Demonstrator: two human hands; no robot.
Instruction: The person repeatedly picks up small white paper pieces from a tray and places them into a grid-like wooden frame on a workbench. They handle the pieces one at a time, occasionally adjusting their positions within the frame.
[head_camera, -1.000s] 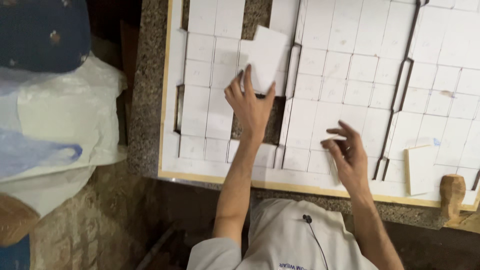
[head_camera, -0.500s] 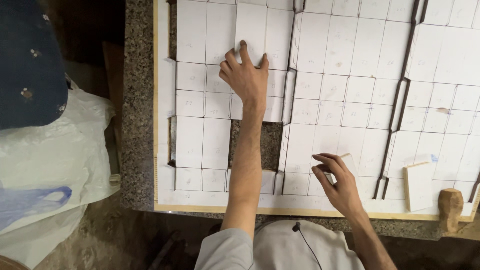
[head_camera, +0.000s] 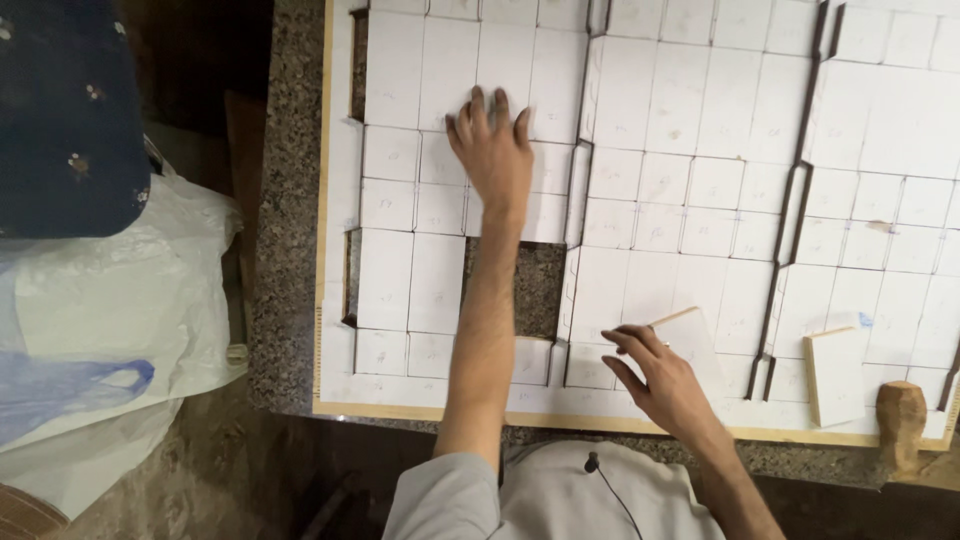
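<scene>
My left hand (head_camera: 493, 152) lies flat, fingers spread, on the white rectangular blocks (head_camera: 690, 120) laid in rows inside a wooden frame (head_camera: 325, 200), pressing on a block near the upper middle. My right hand (head_camera: 662, 382) is at the lower edge of the layout and grips a loose white block (head_camera: 692, 335), tilted up on its edge. Between my arms there is a gap (head_camera: 538, 290) in the layout where the speckled granite shows.
Another loose white block (head_camera: 835, 375) lies on the tiles at the lower right, beside a wooden handle (head_camera: 902, 422). The frame rests on a speckled granite slab (head_camera: 285, 230). White and blue plastic bags (head_camera: 110, 320) lie at the left.
My left hand set its white block down into the layout and now rests flat on it. My right hand has closed on a loose block and tipped it up.
</scene>
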